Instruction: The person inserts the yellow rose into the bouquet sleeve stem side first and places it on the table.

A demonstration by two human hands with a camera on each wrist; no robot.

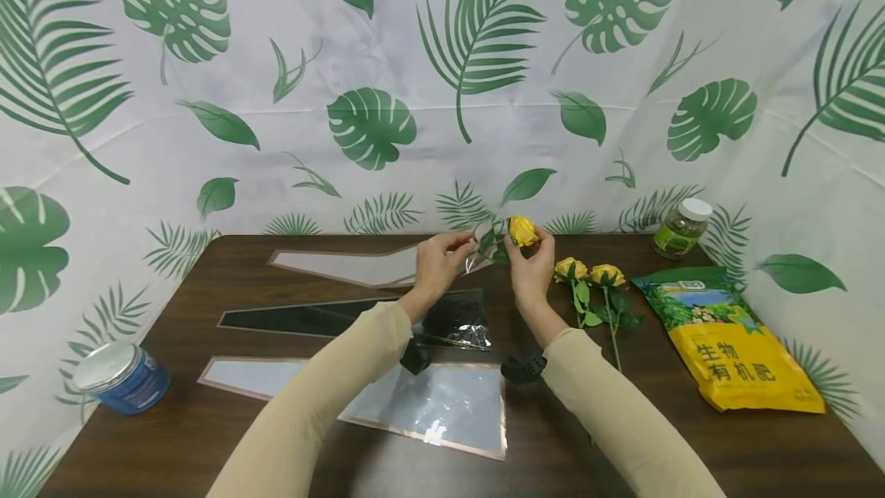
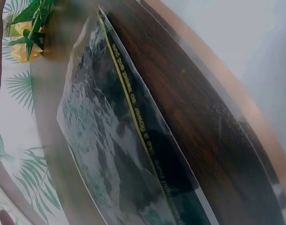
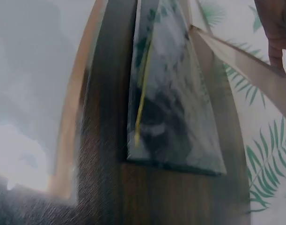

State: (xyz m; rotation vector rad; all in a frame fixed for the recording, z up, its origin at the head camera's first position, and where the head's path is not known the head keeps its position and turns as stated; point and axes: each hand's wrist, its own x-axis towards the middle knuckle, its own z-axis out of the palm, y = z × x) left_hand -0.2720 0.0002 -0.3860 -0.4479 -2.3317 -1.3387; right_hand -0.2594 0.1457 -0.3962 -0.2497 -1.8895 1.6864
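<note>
You have the yellow rose raised near the middle of the far edge of the bench, beside the right end of the pale sleeve. Your left hand has its grip pinching clear film at that end; your right hand pinches the rose just under the bloom. The step seems to be working the rose's foliage and the film past each other, so spread the film with light fingertips, fold the leaves up along the stem, and steer from beneath the bloom without squeezing the petals. Thin film could crease or snag on a leaf, so go slowly and draw its edge evenly.

The sleeve is a long tapering wedge, narrow toward the bench's left edge, with a brownish border. The dark sleeve looks glossy and wrinkled, crossed by a gold line with lettering. Nearer the front edge, the white sleeve shines within a coppery border. The two spare roses show ruffled, layered petals on slim green stems
</note>
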